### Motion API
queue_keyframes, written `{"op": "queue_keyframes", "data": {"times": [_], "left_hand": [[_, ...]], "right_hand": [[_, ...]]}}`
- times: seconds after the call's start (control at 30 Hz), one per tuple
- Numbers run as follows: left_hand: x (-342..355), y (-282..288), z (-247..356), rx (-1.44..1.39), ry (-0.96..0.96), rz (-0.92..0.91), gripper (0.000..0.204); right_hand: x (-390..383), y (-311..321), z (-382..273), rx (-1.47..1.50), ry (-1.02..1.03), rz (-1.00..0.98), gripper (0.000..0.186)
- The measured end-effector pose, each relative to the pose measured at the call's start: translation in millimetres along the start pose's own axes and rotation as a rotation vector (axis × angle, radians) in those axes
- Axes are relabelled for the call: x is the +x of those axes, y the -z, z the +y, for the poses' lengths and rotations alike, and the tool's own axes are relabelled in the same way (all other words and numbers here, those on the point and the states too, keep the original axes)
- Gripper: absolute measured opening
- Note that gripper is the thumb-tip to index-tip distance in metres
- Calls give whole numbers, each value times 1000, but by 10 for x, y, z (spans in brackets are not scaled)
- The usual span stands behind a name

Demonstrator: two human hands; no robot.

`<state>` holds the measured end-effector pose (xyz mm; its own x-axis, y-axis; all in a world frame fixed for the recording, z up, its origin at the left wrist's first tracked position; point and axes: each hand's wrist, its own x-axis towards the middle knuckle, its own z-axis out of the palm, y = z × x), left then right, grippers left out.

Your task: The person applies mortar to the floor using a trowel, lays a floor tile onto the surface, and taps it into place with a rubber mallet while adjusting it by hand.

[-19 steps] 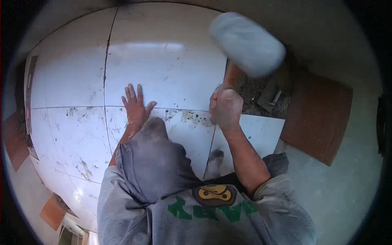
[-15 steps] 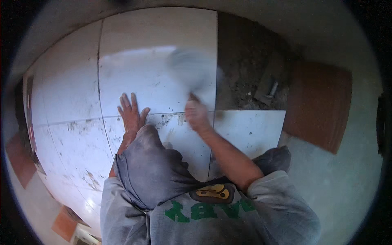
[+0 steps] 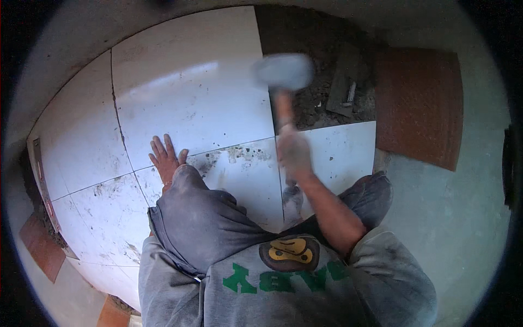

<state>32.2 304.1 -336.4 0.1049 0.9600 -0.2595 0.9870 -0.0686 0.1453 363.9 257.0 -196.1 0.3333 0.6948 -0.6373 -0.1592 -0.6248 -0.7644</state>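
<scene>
In my right hand (image 3: 295, 155), closed around its handle, is a mallet with a pale grey head (image 3: 284, 71), smeared by motion. Its head hangs over the right edge of a large white floor tile (image 3: 190, 103), beside a dark mortar bed (image 3: 310, 38); whether it touches anything I cannot tell. My left hand (image 3: 168, 159) rests with fingers spread near the joint between tiles, beside my knee. Dirt spots and crumbs mark the white tile (image 3: 239, 180) between my legs.
A trowel (image 3: 343, 82) lies on the mortar. Right of it is a reddish-brown tile (image 3: 419, 106). Along the far left tile edge sits a long narrow bar (image 3: 44, 185), with another brown tile (image 3: 42, 248) close by. Grey floor (image 3: 430, 218) spreads to the right.
My right hand and the mallet have moved right, from over the large white tile to its right edge. The view has turned slightly. My left hand stays spread on the tiles.
</scene>
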Motion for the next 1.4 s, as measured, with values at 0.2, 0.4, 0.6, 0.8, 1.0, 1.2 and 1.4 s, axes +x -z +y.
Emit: {"op": "queue_keyframes", "data": {"times": [0.2,0.4,0.6,0.8,1.0,1.2,1.4], "left_hand": [[-33,-45,-14,28,-18,44,75],[135,-22,64,52,20,21,76],[-45,65,42,43,17,-22,75],[119,-45,22,18,-19,52,75],[-52,-201,-74,306,69,-69,69],[23,148,132,149,92,-122,76],[32,-13,63,216,33,-126,70]], "right_hand": [[164,-240,-499,330,614,-62,55],[220,-799,786,-514,443,-179,49],[18,-617,48,-479,609,-143,51],[-89,-501,870,-806,249,-240,51],[-316,-562,390,-776,481,-406,53],[-208,-636,511,-1031,138,-431,47],[15,-710,689,-960,585,-481,53]]}}
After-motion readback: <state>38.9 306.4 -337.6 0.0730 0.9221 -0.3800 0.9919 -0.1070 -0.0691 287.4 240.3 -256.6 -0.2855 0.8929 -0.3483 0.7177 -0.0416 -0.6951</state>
